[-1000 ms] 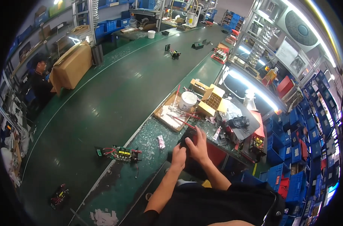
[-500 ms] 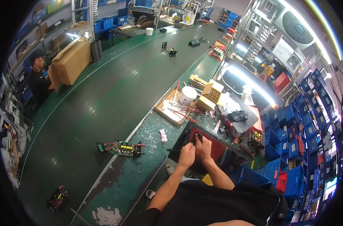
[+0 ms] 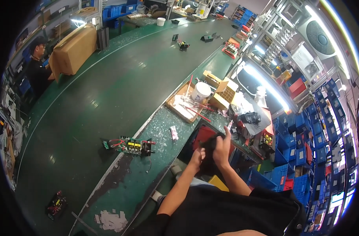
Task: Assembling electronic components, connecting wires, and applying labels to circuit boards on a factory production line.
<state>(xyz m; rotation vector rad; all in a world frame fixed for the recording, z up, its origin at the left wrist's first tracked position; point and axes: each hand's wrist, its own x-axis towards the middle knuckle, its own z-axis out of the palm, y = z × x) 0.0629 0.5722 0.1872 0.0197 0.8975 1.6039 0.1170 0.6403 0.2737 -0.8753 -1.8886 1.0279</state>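
Observation:
Between my hands is a black piece, smeared by motion, so its kind cannot be made out. My left hand is closed at its lower left side, fingers curled in. On the right side my right hand grips it, one finger pointing up. Both hands are above a dark-rimmed bin with a red inside, set at the bench edge. Left of them, a green circuit board with red wires and yellow parts lies across the bench edge and the belt.
A cardboard tray holds a white bucket and red sticks. Beside it stands a divided carton. A small white tube lies on the bench. Blue bins stand at right. Across the belt, a person handles a large carton.
My hands were close together over the bin; now they are apart and lower, with the black piece showing larger between them. A right finger has lifted. The view has shifted slightly.

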